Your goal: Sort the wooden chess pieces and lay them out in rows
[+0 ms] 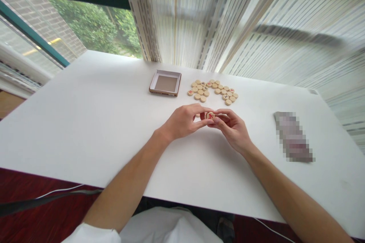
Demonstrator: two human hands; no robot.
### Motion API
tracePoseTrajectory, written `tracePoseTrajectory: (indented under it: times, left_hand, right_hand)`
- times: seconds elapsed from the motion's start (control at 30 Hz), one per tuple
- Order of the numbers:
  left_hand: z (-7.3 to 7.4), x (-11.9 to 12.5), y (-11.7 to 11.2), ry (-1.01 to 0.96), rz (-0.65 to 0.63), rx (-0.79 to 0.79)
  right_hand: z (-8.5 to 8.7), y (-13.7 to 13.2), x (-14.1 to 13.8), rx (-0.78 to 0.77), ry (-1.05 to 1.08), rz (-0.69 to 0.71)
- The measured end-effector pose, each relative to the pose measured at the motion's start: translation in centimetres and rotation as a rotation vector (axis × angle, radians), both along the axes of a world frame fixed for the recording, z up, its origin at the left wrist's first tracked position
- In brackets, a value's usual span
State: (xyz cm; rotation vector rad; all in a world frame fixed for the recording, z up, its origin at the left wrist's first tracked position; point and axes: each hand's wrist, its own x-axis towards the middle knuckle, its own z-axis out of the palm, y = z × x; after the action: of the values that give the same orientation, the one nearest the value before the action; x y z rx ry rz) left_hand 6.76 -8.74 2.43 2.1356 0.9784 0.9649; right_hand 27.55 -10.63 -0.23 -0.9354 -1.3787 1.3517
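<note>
A round wooden Chinese chess piece [210,115] with a red character faces me, pinched between the fingertips of both hands just over the table. My left hand [186,120] is closed on its left side. From the right, my right hand [232,127] grips the same piece with thumb and fingers. Partly hidden behind my left fingers, a bit of another piece [197,115] shows. Beyond my hands lie several loose chess pieces [200,92] in a scattered cluster, most blank side up, a few showing red or black characters.
An open shallow box [165,93] stands left of the pieces, its inside showing a brown base. On the right lies a pixelated flat item [295,136]. The white table [85,121] meets striped curtains [182,19] and a window at the back.
</note>
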Motion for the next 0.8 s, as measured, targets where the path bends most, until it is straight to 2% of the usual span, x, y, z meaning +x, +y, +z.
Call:
tracePoseTrajectory:
  times: [0.27, 0.53, 0.8]
  left_hand:
    - [-0.42, -0.09, 0.03, 0.036, -0.012, 0.042]
    - [-0.35, -0.02, 0.01, 0.018, -0.007, 0.068]
    - [-0.31, 0.05, -0.16, 0.028, 0.037, 0.012]
  right_hand:
    - [0.08, -0.23, -0.30, 0.088, -0.039, -0.009]
    - [0.07, -0.24, -0.27, 0.097, -0.064, -0.045]
    - [0.12, -0.21, -0.34, 0.096, -0.072, -0.102]
